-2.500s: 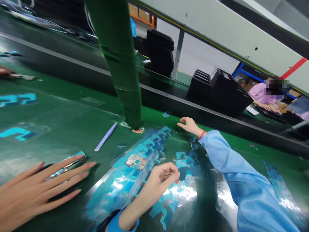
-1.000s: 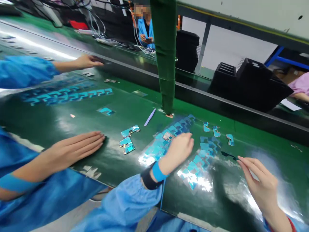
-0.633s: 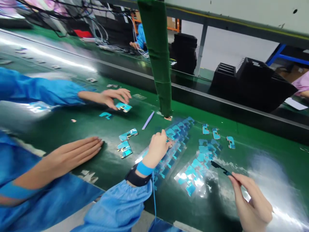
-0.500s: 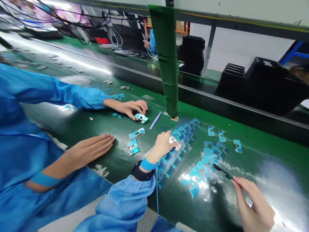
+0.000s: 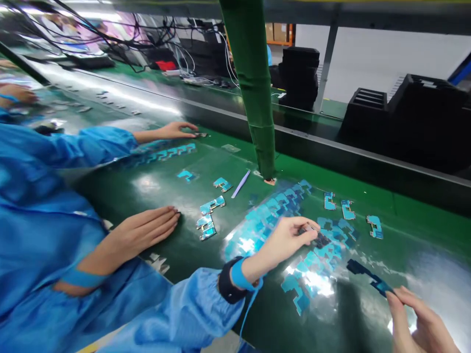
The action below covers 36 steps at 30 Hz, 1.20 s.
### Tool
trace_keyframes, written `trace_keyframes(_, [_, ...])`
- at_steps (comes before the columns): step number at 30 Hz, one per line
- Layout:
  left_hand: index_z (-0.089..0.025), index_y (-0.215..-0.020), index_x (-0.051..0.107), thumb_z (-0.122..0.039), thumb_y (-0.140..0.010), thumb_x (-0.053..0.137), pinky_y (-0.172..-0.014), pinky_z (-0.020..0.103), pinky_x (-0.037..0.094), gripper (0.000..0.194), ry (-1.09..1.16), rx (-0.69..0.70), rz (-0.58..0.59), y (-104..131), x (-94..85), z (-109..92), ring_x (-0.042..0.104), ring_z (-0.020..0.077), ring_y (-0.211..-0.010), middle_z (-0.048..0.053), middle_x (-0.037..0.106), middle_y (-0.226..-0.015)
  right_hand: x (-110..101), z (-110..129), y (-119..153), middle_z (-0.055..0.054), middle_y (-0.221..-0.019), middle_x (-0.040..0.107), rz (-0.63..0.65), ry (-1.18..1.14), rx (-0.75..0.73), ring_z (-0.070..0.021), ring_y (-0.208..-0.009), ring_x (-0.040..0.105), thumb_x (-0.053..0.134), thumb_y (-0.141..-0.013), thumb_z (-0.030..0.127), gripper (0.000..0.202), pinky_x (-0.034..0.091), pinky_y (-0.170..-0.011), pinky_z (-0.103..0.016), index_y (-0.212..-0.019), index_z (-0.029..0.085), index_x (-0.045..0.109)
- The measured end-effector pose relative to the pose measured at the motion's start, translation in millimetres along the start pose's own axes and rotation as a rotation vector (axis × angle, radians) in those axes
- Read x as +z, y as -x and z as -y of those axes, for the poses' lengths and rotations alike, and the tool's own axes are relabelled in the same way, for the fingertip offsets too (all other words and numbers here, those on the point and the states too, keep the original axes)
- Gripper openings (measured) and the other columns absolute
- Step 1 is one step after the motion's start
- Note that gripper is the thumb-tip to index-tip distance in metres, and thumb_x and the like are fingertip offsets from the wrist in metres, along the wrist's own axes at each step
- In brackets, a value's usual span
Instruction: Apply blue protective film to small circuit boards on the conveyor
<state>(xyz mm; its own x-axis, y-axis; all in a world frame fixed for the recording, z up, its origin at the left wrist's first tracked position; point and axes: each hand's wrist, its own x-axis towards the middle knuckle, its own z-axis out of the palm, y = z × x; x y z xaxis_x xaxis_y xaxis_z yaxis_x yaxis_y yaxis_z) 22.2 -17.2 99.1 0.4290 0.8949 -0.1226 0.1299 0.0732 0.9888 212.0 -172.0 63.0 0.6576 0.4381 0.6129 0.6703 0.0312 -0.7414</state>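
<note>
My left hand [image 5: 285, 238], with a blue wrist strap, pinches a small metal-and-dark circuit part [image 5: 317, 236] above a clear sheet of blue film pieces [image 5: 324, 257]. To its left lies another sheet of blue film pieces [image 5: 265, 215]. At the lower right, my right hand [image 5: 419, 314] holds a dark blue film strip [image 5: 370, 277] by one end between thumb and finger, its free end pointing up and left. Several blue-covered parts, such as one part [image 5: 348, 209], lie beyond the right-hand sheet.
On the left a co-worker's one hand [image 5: 142, 235] rests flat and the other [image 5: 171, 131] touches a small part near the rail. Purple tweezers [image 5: 241, 184] and blue-covered parts [image 5: 207, 226] lie between us. A green-wrapped post [image 5: 263, 142] stands ahead; black trays [image 5: 415, 122] are behind the rail.
My left hand has moved right with its part, from the left sheet to the right one. My right hand is further right with the film strip. The co-worker's far hand released a part and reached back.
</note>
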Motion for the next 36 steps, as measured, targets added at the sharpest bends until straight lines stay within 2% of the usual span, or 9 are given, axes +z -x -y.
trace_keyframes(4, [-0.013,-0.097,0.07,-0.039,-0.075,0.068,-0.06,0.021,0.047,0.034,0.198,-0.155,0.037,4.3,18.4,17.5,0.063,0.0149,-0.068,0.006,0.069,-0.076,-0.4,2.8,-8.1,-0.005,-0.074,0.071,0.164,-0.066,0.257,-0.0234,-0.073,0.069,0.081,-0.073,0.038,0.022,0.055,-0.064,-0.029,-0.075,0.02,0.071])
trace_keyframes(8, [-0.017,-0.114,0.066,-0.036,-0.068,0.079,-0.06,0.017,0.049,0.051,0.373,-0.35,0.058,10.4,16.4,24.2,0.064,0.0138,-0.073,0.003,0.073,-0.077,8.4,14.0,-12.7,0.0,-0.067,0.067,0.362,-0.293,0.559,-0.0115,-0.059,0.062,0.079,-0.075,0.039,0.021,0.05,-0.054,-0.016,-0.074,0.02,0.07])
trace_keyframes(11, [-0.022,-0.109,0.071,-0.036,-0.061,0.085,-0.064,0.019,0.056,0.052,0.505,-0.47,0.113,12.8,14.0,23.2,0.066,0.0148,-0.072,0.001,0.072,-0.075,16.5,19.2,-11.5,0.002,-0.067,0.065,0.466,-0.392,0.675,-0.0075,-0.059,0.059,0.076,-0.08,0.037,0.016,0.049,-0.057,-0.012,-0.078,0.022,0.071])
trace_keyframes(16, [-0.023,-0.093,0.075,-0.035,-0.061,0.084,-0.063,0.024,0.061,0.035,0.525,-0.445,0.145,21.9,16.0,18.5,0.068,0.0172,-0.072,0.004,0.073,-0.089,17.2,26.3,-10.7,0.003,-0.07,0.062,0.508,-0.4,0.695,-0.007,-0.064,0.057,0.074,-0.085,0.033,0.011,0.049,-0.061,-0.013,-0.081,0.024,0.07])
trace_keyframes(22, [-0.025,-0.093,0.071,-0.03,-0.065,0.08,-0.076,0.031,0.063,0.03,0.512,-0.438,0.163,25.7,18.4,21.3,0.07,0.0187,-0.076,0.0,0.068,-0.072,19.0,28.0,-10.5,0.003,-0.073,0.066,0.442,-0.353,0.648,-0.0079,-0.066,0.058,0.077,-0.081,0.031,0.007,0.049,-0.061,-0.013,-0.08,0.025,0.073])
trace_keyframes(26, [-0.025,-0.095,0.071,-0.029,-0.065,0.079,-0.074,0.031,0.063,0.032,0.493,-0.438,0.189,26.4,18.7,23.7,0.07,0.0188,-0.076,0.0,0.069,-0.072,20.7,26.8,-10.6,0.001,-0.074,0.069,0.433,-0.313,0.632,-0.0113,-0.067,0.062,0.078,-0.079,0.03,0.007,0.053,-0.063,-0.018,-0.079,0.024,0.073])
trace_keyframes(30, [-0.026,-0.097,0.072,-0.033,-0.064,0.079,-0.075,0.032,0.063,0.033,0.466,-0.446,0.189,26.9,17.6,21.0,0.072,0.0211,-0.079,0.001,0.074,-0.082,21.8,28.9,-10.9,0.0,-0.081,0.072,0.492,-0.359,0.613,-0.0141,-0.081,0.068,0.077,-0.079,0.023,0.004,0.055,-0.075,-0.022,-0.078,0.025,0.074])
trace_keyframes(32, [-0.027,-0.097,0.074,-0.033,-0.062,0.08,-0.08,0.033,0.062,0.036,0.447,-0.46,0.184,27.3,17.6,18.6,0.072,0.0254,-0.091,0.002,0.075,-0.095,22.6,30.8,-10.9,-0.001,-0.086,0.074,0.511,-0.365,0.618,-0.015,-0.085,0.069,0.076,-0.079,0.021,0.005,0.056,-0.077,-0.022,-0.078,0.026,0.074])
trace_keyframes(36, [-0.025,-0.099,0.076,-0.027,-0.058,0.076,-0.082,0.037,0.062,0.041,0.45,-0.452,0.148,29.8,17.8,17.1,0.066,0.0345,-0.109,0.005,0.067,-0.123,24.2,34.3,-12.6,-0.001,-0.082,0.074,0.512,-0.312,0.621,-0.015,-0.072,0.069,0.078,-0.077,0.021,0.005,0.057,-0.063,-0.021,-0.076,0.024,0.074])
